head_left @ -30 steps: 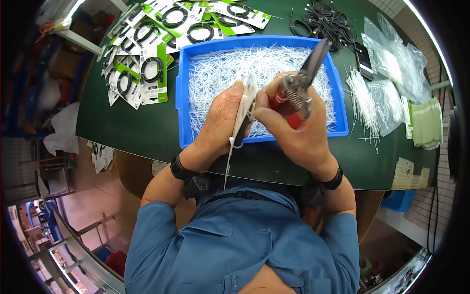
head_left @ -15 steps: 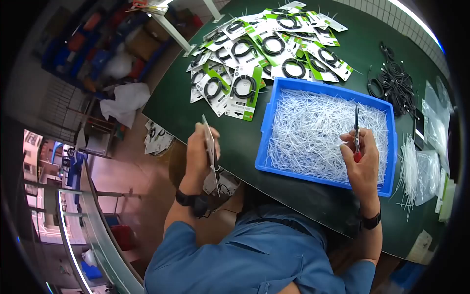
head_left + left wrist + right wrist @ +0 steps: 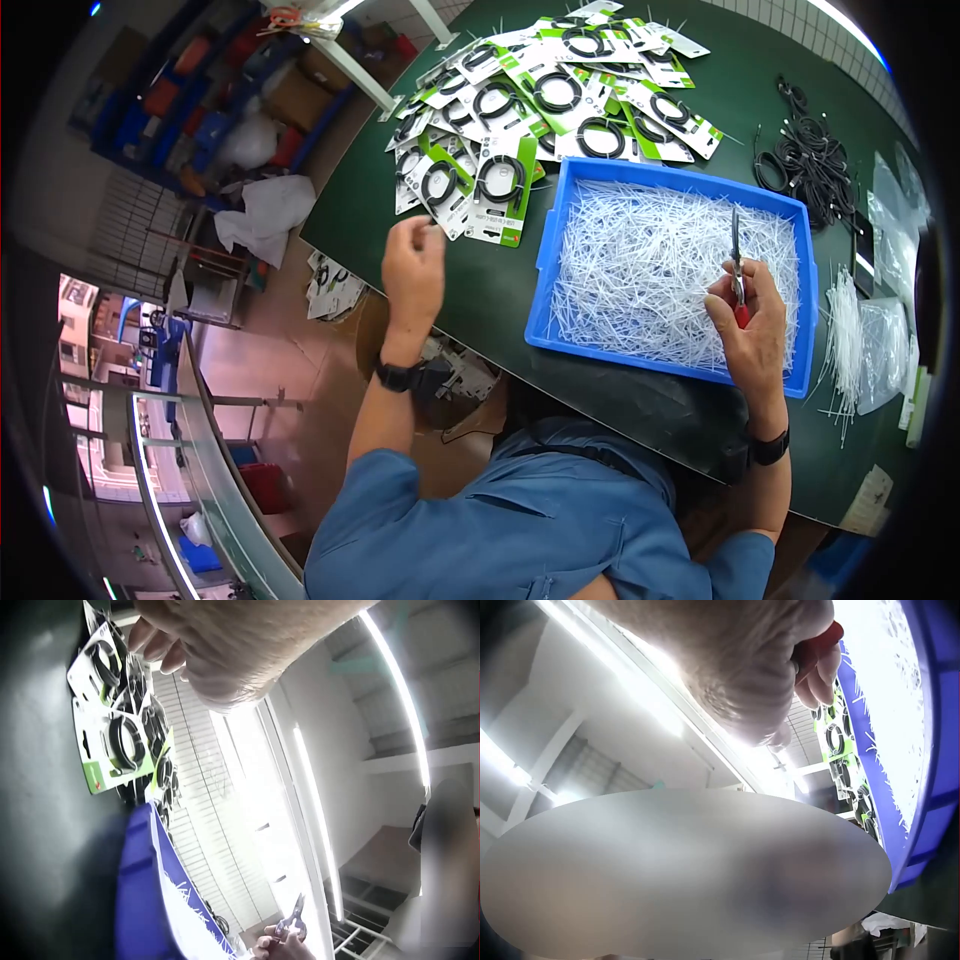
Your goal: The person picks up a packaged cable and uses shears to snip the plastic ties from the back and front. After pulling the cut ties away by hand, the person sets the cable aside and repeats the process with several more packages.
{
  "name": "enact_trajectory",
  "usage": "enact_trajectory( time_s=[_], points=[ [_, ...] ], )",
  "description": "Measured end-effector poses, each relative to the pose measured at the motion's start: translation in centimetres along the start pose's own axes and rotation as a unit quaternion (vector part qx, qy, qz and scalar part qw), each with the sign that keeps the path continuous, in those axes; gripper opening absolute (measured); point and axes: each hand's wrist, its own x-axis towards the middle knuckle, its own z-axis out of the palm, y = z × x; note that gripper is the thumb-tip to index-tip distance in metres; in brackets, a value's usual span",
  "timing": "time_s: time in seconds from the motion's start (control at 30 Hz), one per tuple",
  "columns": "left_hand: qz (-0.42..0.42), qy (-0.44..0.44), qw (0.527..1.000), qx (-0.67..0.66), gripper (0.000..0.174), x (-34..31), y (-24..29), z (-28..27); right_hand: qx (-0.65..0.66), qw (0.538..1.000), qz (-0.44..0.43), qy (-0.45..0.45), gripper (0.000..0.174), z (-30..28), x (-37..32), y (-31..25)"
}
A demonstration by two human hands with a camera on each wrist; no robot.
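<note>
My left hand (image 3: 413, 280) is over the table's left part, just below a heap of white-and-green cards (image 3: 497, 215) with coiled black cables. Its fingers bend loosely, and I see nothing held in them; in the left wrist view that hand (image 3: 225, 649) shows relaxed fingertips beside the cards (image 3: 101, 754). My right hand (image 3: 755, 335) grips the red handles of a cutter (image 3: 737, 265) above the blue tray (image 3: 640, 365), its dark blades pointing away from me. White plastic strips (image 3: 640, 270) fill the tray. A red handle (image 3: 817, 649) shows in the right hand (image 3: 757, 667) in the right wrist view.
Black cables (image 3: 815, 165) lie bundled behind the tray's right corner. White ties (image 3: 845, 345) and clear bags (image 3: 882, 350) lie to its right. Below the table's left edge are more cards (image 3: 335, 288). Shelving (image 3: 165, 125) stands at far left.
My left hand has moved left from the tray and the card it held is no longer seen in it. My right hand keeps the cutter, farther from the left hand. The head view has shifted left.
</note>
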Motion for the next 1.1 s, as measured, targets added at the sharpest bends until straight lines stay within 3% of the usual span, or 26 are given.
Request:
enact_trajectory(
  time_s=[0.13,0.27,0.4,0.53,0.7,0.8,0.83,0.9,0.93,1.1],
  points=[
    [0.129,-0.085,0.979,0.132,0.062,1.9,1.8,7.4,-0.010,1.000,0.011,-0.023,0.048,-0.6,0.0,-0.1],
    [0.183,-0.076,0.944,0.264,0.073,3.2,1.6,12.4,-0.054,0.998,0.006,-0.029,0.059,-1.1,0.2,-0.5],
    [0.156,-0.084,0.940,0.291,0.073,4.2,0.8,13.5,-0.087,0.995,-0.045,-0.019,0.066,-0.9,0.2,0.1],
    [0.187,-0.078,0.948,0.244,0.069,4.6,0.4,13.0,-0.125,0.989,-0.077,-0.010,0.064,-0.4,0.1,0.2],
    [0.186,-0.018,0.965,0.184,0.054,5.2,1.7,9.1,-0.161,0.985,-0.012,-0.062,0.066,-0.2,-0.2,-0.9],
    [0.016,-0.068,0.990,-0.119,0.038,5.0,4.0,5.1,-0.159,0.983,-0.083,-0.046,0.069,0.2,-0.3,0.0],
    [0.012,-0.068,0.990,-0.120,0.038,4.4,5.0,4.4,-0.162,0.982,-0.082,-0.050,0.069,0.3,-0.3,-0.2],
    [-0.071,-0.103,0.932,-0.340,0.037,2.5,7.0,3.1,-0.132,0.985,-0.095,-0.048,0.071,0.6,-0.5,-1.1],
    [-0.115,-0.119,0.880,-0.445,0.038,1.6,8.0,2.8,-0.120,0.987,-0.098,-0.046,0.072,0.6,-0.7,-1.5],
    [-0.203,-0.203,0.804,-0.520,0.037,-3.0,11.4,3.2,-0.192,0.974,-0.102,-0.070,0.073,0.9,-2.4,-3.1]
  ],
)
